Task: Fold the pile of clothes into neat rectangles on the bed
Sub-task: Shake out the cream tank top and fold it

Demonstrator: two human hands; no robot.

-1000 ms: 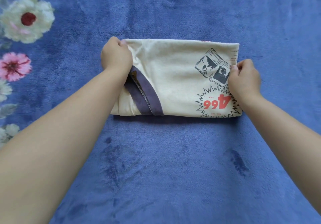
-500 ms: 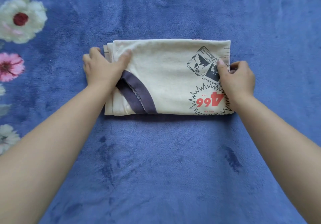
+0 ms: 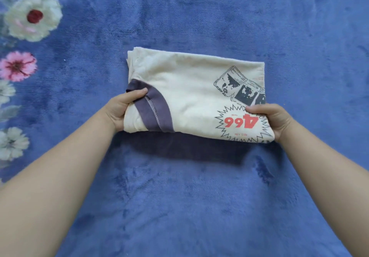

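The folded shirt [image 3: 191,95], held just above the blue blanket [image 3: 189,206] with its near edge raised, could easily slide open because the layers were loose at the far left corner, while the left hand [image 3: 123,110] and right hand [image 3: 273,120] each pinched a near corner, thumbs on top.
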